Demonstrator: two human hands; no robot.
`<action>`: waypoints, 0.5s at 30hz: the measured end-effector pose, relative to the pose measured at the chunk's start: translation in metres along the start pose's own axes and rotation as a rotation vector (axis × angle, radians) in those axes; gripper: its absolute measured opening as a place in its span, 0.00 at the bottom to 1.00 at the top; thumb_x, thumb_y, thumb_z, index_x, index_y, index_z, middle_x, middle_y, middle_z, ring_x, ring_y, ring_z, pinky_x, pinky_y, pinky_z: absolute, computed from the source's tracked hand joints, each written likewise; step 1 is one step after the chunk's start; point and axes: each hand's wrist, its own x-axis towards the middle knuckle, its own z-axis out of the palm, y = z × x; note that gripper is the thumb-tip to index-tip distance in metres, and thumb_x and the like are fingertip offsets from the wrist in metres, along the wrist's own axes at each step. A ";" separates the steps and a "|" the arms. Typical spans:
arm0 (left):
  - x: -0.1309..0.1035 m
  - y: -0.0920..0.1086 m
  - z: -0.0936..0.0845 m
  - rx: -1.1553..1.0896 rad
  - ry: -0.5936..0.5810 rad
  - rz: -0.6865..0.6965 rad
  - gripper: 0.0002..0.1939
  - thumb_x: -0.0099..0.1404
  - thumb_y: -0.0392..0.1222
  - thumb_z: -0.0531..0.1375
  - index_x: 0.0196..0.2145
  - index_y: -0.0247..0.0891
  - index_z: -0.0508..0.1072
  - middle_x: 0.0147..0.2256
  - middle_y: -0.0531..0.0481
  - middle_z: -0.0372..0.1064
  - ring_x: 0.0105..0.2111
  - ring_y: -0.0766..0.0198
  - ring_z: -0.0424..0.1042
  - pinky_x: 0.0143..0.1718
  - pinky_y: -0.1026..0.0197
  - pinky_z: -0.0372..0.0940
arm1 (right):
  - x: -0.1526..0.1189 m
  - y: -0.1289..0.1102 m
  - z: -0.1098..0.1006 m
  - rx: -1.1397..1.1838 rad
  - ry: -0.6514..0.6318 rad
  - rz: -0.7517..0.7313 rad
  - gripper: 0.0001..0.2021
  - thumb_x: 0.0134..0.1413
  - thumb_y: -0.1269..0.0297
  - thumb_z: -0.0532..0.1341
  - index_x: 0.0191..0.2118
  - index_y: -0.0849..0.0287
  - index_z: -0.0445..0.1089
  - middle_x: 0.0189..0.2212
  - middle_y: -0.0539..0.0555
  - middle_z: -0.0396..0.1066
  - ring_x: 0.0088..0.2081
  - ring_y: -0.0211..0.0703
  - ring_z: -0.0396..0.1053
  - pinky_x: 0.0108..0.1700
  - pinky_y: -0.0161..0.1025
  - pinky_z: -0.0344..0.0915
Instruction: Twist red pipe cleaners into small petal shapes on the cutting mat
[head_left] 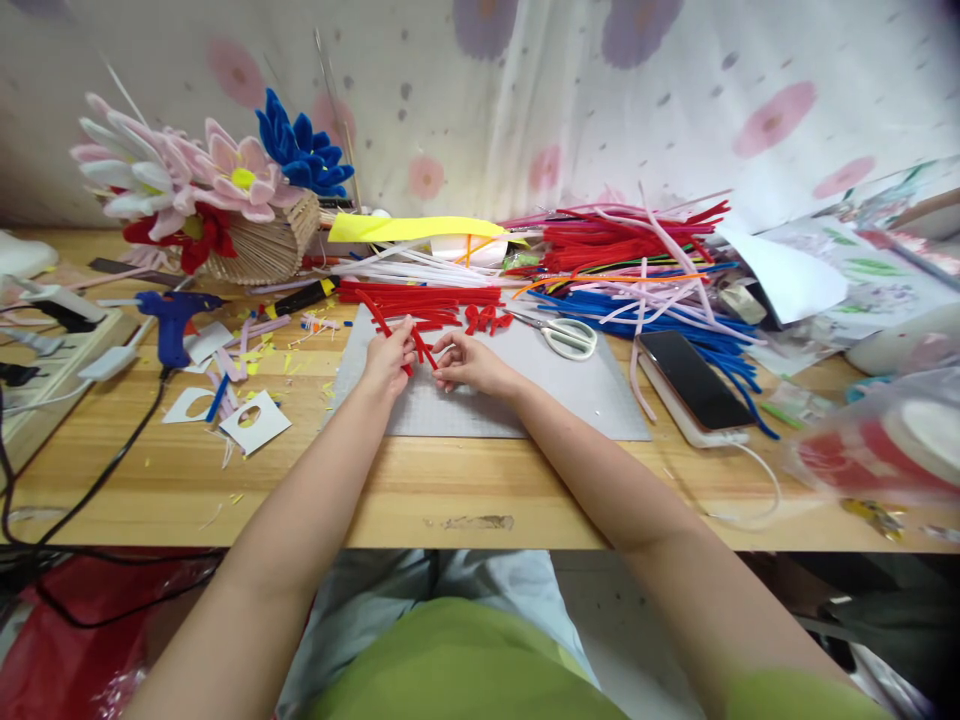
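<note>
Over the grey cutting mat (pixel 480 415), my left hand (pixel 390 360) is closed around red fuzzy stems (pixel 375 312), which stick out above and below its fingers. Close by on the right, my right hand (pixel 466 364) pinches the lower end of a red stem (pixel 424 348). Just behind the hands, small bent red pieces (pixel 487 320) lie at the mat's back edge beside a row of straight red stems (pixel 442 294). White-handled scissors (pixel 568 338) rest on the mat to the right.
Fuzzy flowers (pixel 240 175) in a woven holder stand back left, near a blue glue gun (pixel 174 325) and its cable. Piles of coloured stems (pixel 630 240) lie behind the mat. A phone (pixel 694 375) and a bagged cup (pixel 885 450) are at the right.
</note>
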 end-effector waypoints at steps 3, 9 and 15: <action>0.003 0.005 -0.005 0.007 -0.024 0.042 0.15 0.56 0.37 0.63 0.20 0.34 0.59 0.14 0.62 0.49 0.11 0.81 0.46 0.11 0.75 0.38 | -0.002 -0.004 -0.005 -0.044 -0.048 0.054 0.20 0.36 0.70 0.67 0.36 0.58 0.58 0.19 0.43 0.68 0.21 0.34 0.69 0.24 0.31 0.67; -0.006 -0.005 -0.002 0.313 -0.211 -0.080 0.10 0.56 0.36 0.62 0.22 0.33 0.64 0.14 0.60 0.53 0.12 0.79 0.49 0.11 0.74 0.39 | -0.003 -0.010 -0.013 0.040 0.238 -0.046 0.17 0.40 0.64 0.66 0.37 0.58 0.61 0.25 0.46 0.68 0.26 0.33 0.69 0.27 0.31 0.68; -0.012 -0.019 0.002 0.450 -0.324 -0.094 0.09 0.56 0.38 0.62 0.24 0.34 0.65 0.14 0.59 0.53 0.13 0.78 0.50 0.13 0.74 0.40 | -0.003 -0.005 -0.016 0.124 0.222 -0.031 0.21 0.34 0.68 0.68 0.38 0.58 0.63 0.24 0.45 0.67 0.27 0.33 0.68 0.32 0.34 0.68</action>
